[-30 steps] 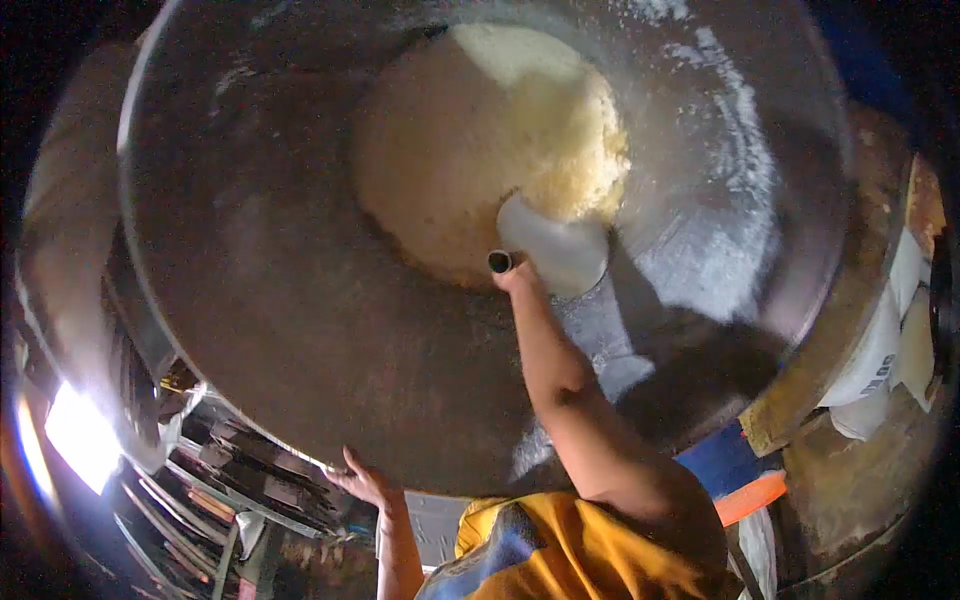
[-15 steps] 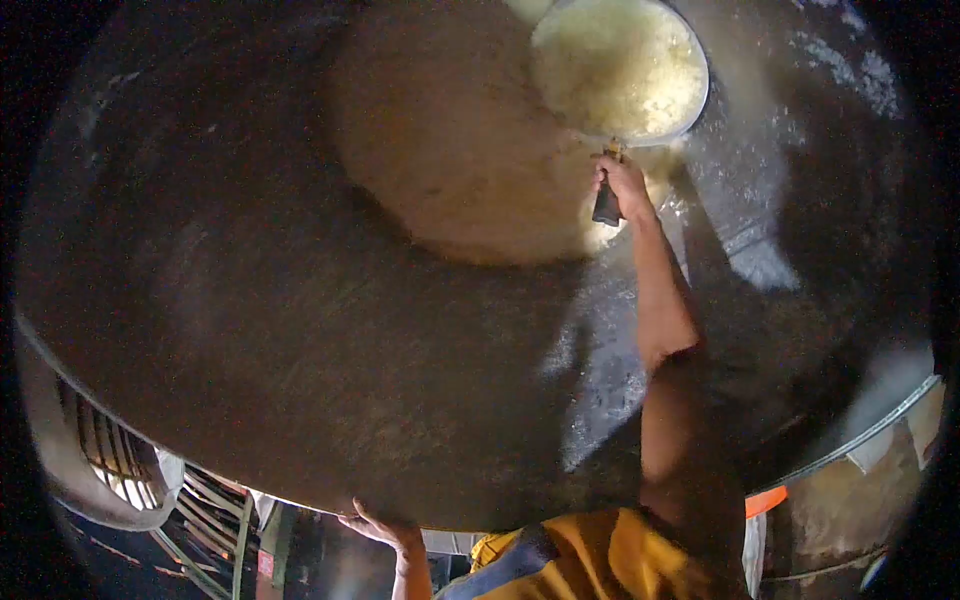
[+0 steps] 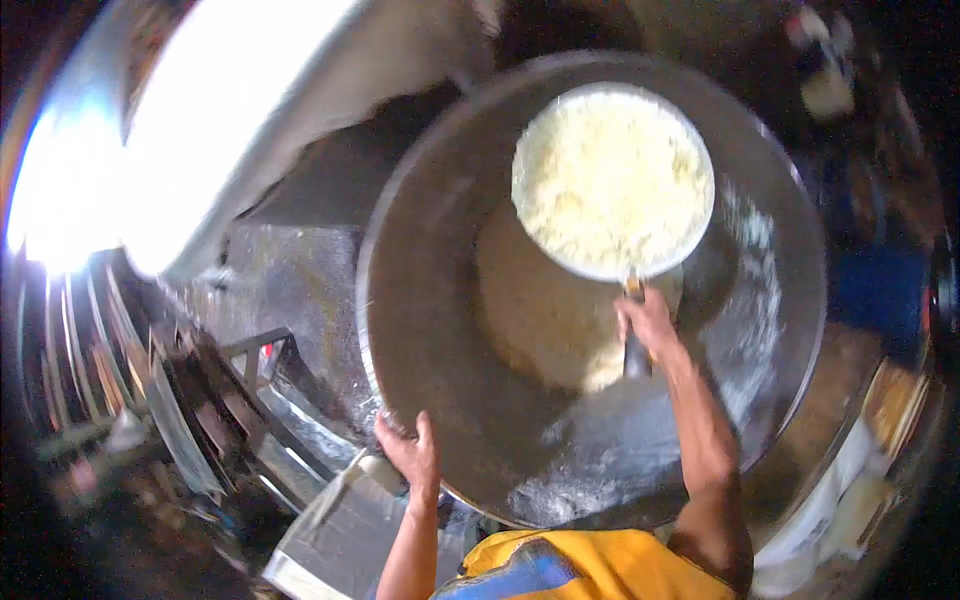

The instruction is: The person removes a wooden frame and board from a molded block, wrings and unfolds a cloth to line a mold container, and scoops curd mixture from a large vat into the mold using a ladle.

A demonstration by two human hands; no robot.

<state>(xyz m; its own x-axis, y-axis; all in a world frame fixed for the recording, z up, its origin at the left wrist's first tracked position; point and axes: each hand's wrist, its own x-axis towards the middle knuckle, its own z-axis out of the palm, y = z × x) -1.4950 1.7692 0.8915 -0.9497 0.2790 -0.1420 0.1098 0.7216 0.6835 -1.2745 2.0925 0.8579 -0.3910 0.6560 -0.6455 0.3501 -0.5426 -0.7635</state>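
Note:
My right hand (image 3: pixel 650 325) is closed around the dark handle (image 3: pixel 637 355) of a round, white-rimmed pan-like scoop (image 3: pixel 605 272). Pale yellow, crumbly pieces (image 3: pixel 615 180) fill it; whether its base has holes is hidden. The scoop is held above a very large, dark metal vat (image 3: pixel 430 310), whose bottom contains cloudy brownish liquid (image 3: pixel 530 330). At the vat's near left edge, my left hand (image 3: pixel 407 455) straddles the rim, thumb on the inner side and fingers toward the outside.
Left of the vat are a pale-topped surface (image 3: pixel 335 545) and a metal frame (image 3: pixel 265 345). Stacked slats (image 3: pixel 90 360) stand farther left. White sheet-like material (image 3: pixel 815 530) lies at right. Bright light (image 3: pixel 65 190) glares at upper left.
The view has drawn back, showing the whole vat and its surroundings. The scoop now appears higher above the liquid, its pale contents showing more clearly. My left hand remains at the rim.

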